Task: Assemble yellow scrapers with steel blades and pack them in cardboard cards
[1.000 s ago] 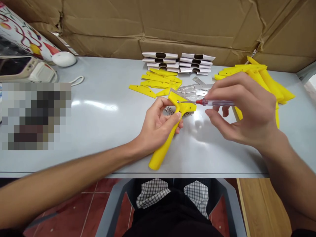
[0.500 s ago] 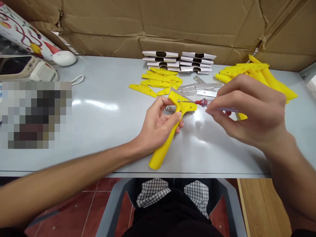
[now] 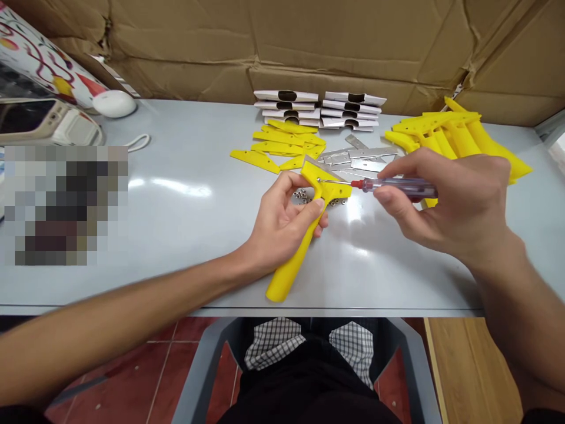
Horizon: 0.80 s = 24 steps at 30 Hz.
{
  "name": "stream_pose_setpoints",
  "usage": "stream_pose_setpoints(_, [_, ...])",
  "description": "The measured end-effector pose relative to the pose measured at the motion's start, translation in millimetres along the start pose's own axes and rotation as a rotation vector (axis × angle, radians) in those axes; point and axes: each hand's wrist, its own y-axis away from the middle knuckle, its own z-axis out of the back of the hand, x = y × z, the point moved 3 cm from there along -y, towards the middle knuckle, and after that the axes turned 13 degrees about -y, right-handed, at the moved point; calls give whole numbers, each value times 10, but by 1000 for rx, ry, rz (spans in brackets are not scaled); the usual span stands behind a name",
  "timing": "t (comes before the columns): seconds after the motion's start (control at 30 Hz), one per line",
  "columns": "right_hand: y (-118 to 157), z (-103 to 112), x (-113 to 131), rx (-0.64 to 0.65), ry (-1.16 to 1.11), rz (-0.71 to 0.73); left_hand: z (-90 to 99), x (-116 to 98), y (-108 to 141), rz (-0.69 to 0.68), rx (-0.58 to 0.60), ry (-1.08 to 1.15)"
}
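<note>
Far left on the pale grey desk (image 3: 176,235) there's a beige handheld device with a dark screen (image 3: 26,122), then a white rounded mouse (image 3: 114,103). Next come some thin yellow drilled plates (image 3: 255,160), and just in front of them the left hand (image 3: 280,224), its grip wrapped around a yellow plastic T-shaped handle (image 3: 291,265), thumb pressed on the neck. That handle sits at about the middle, near the front edge, with a metal strip along its head and a small shiny screw (image 3: 318,179) in one hole. Tiny metal nuts (image 3: 299,195) are scattered behind it, flat silver blades (image 3: 373,153) farther back. To the right, the right hand (image 3: 459,203) has thumb and fingers pinching a clear-handled screwdriver with a red collar (image 3: 406,188), its tip seemingly at the screw. A heap of yellow handles (image 3: 479,141) sits behind that hand.

For doing this well, I'd say line the shaft up with the screw, push lightly, turn in short twists, and brace the neck so the head can't swivel. Left fingers should probably mind that strip's edge.

Brands? No readable writing anywhere; part of the left side is pixelated.
</note>
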Motion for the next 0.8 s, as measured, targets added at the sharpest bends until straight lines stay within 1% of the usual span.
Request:
stream_pose_setpoints(0.1, [-3,-10,-2,17,-87,-19,-1,2,-2,-7,-2,5])
stream_pose_setpoints(0.13, [-3,-10,-7,20,-83,-16,0,3,-3,-14,-4,5])
stream_pose_setpoints(0.23, [5,3,-27,-4,31,16,1,14,-6,-30,3,5])
stream_pose_setpoints(0.3, [14,10,-38,-15,79,-1,2,25,-10,-35,11,6])
stream_pose_setpoints(0.4, [19,-2,-27,17,21,-57,5,36,-18,-50,12,7])
stream_pose_setpoints(0.47, [15,-9,0,19,-13,-37,7,41,-23,-58,10,5])
stream_pose_setpoints(0.57, [7,1,12,-26,28,13,5,45,-25,-58,11,-3])
stream_pose_setpoints(0.63, [5,9,-13,-20,49,-14,5,45,-23,-57,10,-7])
stream_pose_setpoints(0.7, [5,9,-37,20,9,-54,6,45,-21,-54,6,-10])
stream_pose_setpoints(0.77, [5,7,-42,42,-45,-55,7,45,-20,-54,2,-11])
stream_pose_setpoints(0.8, [5,9,-40,33,-54,-39,7,45,-20,-55,3,-9])
